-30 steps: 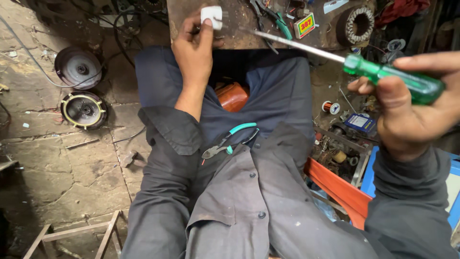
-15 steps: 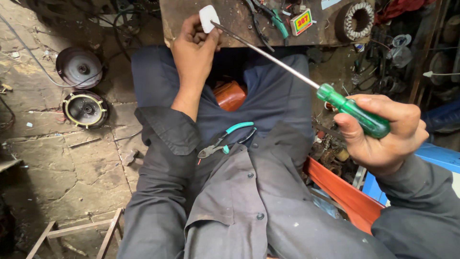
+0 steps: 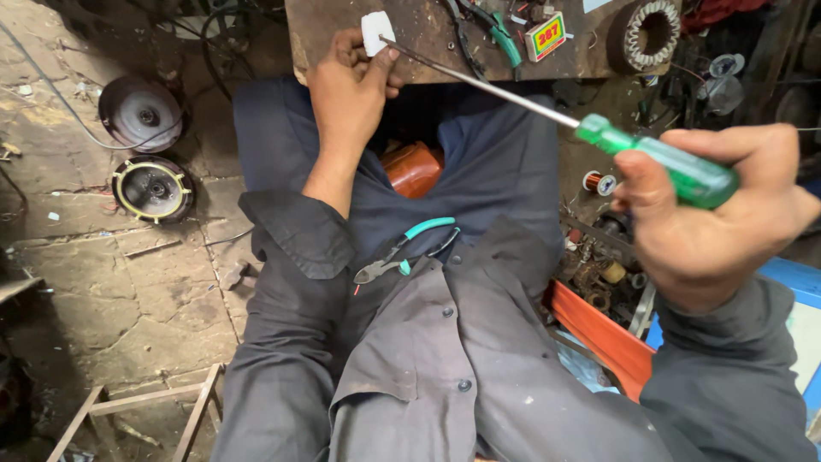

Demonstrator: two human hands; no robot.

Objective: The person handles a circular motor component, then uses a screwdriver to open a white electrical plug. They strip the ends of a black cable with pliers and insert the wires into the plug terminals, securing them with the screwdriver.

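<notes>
The left hand [image 3: 349, 85] is up at the edge of the wooden bench [image 3: 428, 47], fingers curled and thumb raised, pinching a small white block [image 3: 377, 31] against the bench's near rim. The block sits right at the fingertips, upright, its upper part showing above the thumb.

Over on the other side, the right hand [image 3: 710, 218] is wrapped in a full fist around the green translucent handle of a screwdriver [image 3: 599, 128]. The long steel shaft runs up and to the left across the gap between the knees, and its tip meets the white block just beside the left thumb. So the two hands are well apart, joined only by that shaft, with the block at the far end from the right fist.

Down in the lap, between the two arms, lie pliers with teal grips [image 3: 406, 252], resting on the grey overalls, touched by neither hand. Behind them, between the thighs, an orange rounded casing [image 3: 413, 168] shows.

On the stone floor to the left sit two round metal motor covers [image 3: 154, 186], one above the other. On the bench top to the right stands a wound stator ring [image 3: 646, 36], with green-handled cutters [image 3: 500, 34] near it. An orange tray [image 3: 599, 329] of small parts sits by the right knee.
</notes>
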